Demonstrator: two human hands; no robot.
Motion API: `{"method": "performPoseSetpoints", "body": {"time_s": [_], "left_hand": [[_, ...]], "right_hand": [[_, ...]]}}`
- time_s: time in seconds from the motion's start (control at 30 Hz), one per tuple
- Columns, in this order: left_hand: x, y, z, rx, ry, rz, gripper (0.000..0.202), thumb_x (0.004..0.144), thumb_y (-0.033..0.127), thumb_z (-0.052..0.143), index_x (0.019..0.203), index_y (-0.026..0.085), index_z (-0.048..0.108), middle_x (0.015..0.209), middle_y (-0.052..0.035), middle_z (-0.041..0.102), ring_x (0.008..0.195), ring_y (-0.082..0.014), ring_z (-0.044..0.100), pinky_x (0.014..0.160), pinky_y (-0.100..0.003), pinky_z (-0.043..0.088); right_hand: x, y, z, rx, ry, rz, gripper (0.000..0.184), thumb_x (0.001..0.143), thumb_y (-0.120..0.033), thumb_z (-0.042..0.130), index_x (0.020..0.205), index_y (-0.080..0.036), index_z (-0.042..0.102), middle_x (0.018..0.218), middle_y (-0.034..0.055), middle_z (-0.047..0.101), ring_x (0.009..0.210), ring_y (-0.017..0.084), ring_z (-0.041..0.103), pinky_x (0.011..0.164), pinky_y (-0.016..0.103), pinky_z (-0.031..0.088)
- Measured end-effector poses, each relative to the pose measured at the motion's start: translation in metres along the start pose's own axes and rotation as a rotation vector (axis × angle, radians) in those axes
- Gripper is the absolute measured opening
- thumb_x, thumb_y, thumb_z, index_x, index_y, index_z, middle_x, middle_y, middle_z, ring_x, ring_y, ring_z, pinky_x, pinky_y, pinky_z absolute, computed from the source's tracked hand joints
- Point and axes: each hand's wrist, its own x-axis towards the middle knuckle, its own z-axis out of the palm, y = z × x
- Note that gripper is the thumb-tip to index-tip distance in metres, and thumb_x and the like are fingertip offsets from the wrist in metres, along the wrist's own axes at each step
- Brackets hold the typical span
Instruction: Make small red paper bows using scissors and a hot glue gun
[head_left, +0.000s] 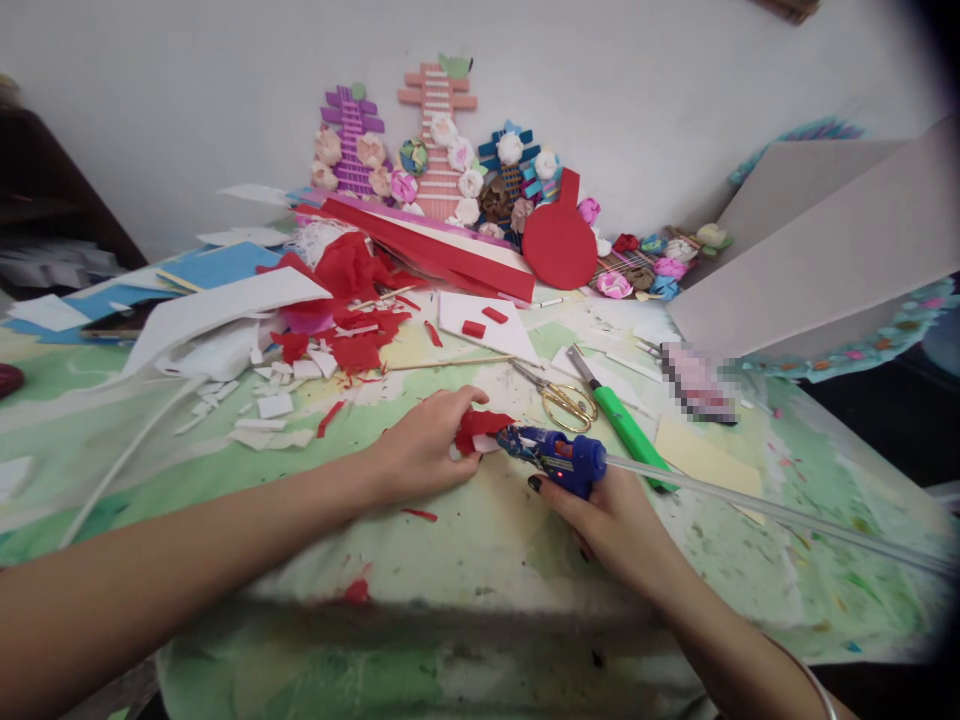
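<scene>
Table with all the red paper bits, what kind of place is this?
Probably a home craft table. The right hand holds a blue glue gun against red paper in the left hand; scissors and paper-flower decorations sit behind.

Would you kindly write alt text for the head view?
The right hand aims a blue glue gun at a red paper piece held by the left hand, on a paint-stained table near scissors.

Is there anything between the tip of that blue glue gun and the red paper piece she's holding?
Nothing visible. The right hand holds the blue glue gun with its nozzle right at the red paper piece, pinched in the left hand. The scissors lie behind, clear.
</scene>
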Motion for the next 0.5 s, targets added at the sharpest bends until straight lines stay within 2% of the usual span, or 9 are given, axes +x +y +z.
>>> {"method": "performPoseSetpoints", "body": {"time_s": [0.17,0.3,0.5], "left_hand": [[0.000,0.000,-0.001,0.006,-0.009,0.001,0.048,0.074,0.023,0.057,0.120,0.016,0.045,0.104,-0.0113,0.062,0.099,-0.0264,0.059,0.085,-0.039,0.048],[0.000,0.000,-0.001,-0.001,-0.008,-0.002,0.049,0.073,0.022,0.057,0.121,0.016,0.045,0.109,-0.0128,0.061,0.102,-0.0270,0.058,0.088,-0.040,0.048],[-0.001,-0.001,0.000,0.010,-0.003,0.004,0.048,0.073,0.022,0.056,0.120,0.015,0.046,0.109,-0.0130,0.061,0.103,-0.0270,0.058,0.089,-0.040,0.048]], "right_hand": [[0.000,0.002,-0.005,-0.023,0.019,0.031,0.019,0.080,-0.031,0.057,0.092,-0.018,0.065,0.067,0.0038,0.064,0.078,0.024,0.063,0.058,0.030,0.047],[0.000,0.005,-0.009,-0.058,0.026,0.079,0.016,0.079,-0.032,0.059,0.085,-0.019,0.065,0.067,0.0050,0.064,0.073,0.025,0.062,0.055,0.031,0.047],[0.000,0.005,-0.013,-0.020,0.066,0.030,0.020,0.077,-0.030,0.061,0.093,-0.019,0.068,0.078,0.0080,0.068,0.078,0.028,0.064,0.057,0.034,0.050]]}}
